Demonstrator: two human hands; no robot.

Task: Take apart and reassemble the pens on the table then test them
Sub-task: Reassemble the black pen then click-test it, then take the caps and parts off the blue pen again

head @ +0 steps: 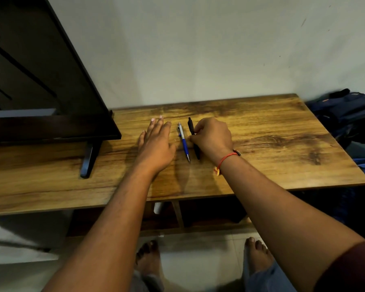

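- Head view: two pens are lying side by side, lengthwise, in the middle of the wooden table, tips pointing toward the person.
- The black pen is lying on the right. The right hand is pinching its barrel with curled fingers.
- The blue pen, with a silver upper half and clip, is lying just left of it, untouched.
- The left hand is resting flat beside the blue pen, fingers straight, holding nothing.
- A red thread bracelet is circling the right wrist.

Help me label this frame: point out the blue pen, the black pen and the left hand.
blue pen point(184, 146): head view, on its blue barrel.
black pen point(191, 127): head view, on its upper barrel.
left hand point(156, 145): head view, on its back.
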